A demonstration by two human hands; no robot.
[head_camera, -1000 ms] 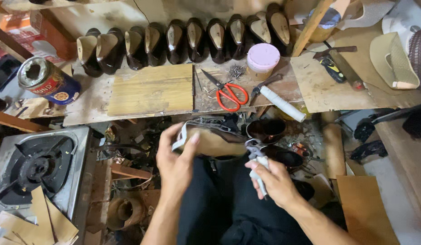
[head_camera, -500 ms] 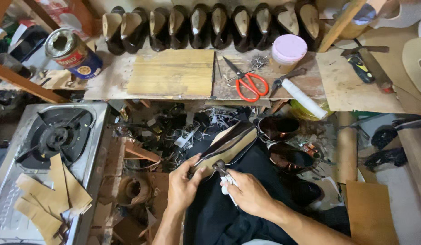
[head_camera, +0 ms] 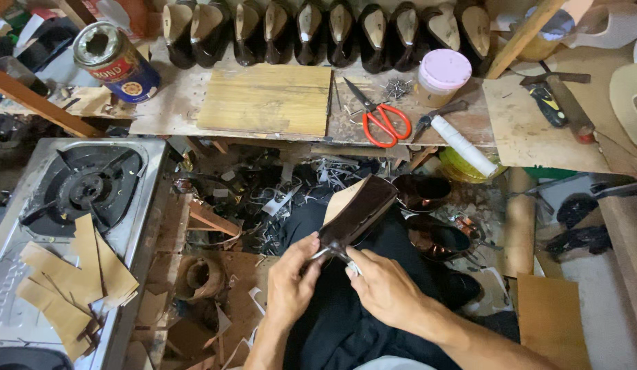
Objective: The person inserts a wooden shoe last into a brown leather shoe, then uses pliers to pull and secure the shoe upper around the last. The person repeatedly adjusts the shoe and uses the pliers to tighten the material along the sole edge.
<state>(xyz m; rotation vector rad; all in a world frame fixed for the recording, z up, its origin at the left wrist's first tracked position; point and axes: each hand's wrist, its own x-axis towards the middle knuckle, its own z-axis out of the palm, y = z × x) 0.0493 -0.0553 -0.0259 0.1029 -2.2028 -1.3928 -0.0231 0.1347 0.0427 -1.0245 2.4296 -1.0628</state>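
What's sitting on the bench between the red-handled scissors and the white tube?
In the head view, a small dark-handled tool lies between the red-handled scissors and the white tube, slanting along the tube's upper end; otherwise bare bench.

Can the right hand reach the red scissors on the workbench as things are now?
Probably yes, but not at once. The right hand grips a small tool against the dark shoe, so it is occupied. The red scissors lie uncovered on the workbench ahead, with nothing blocking the way.
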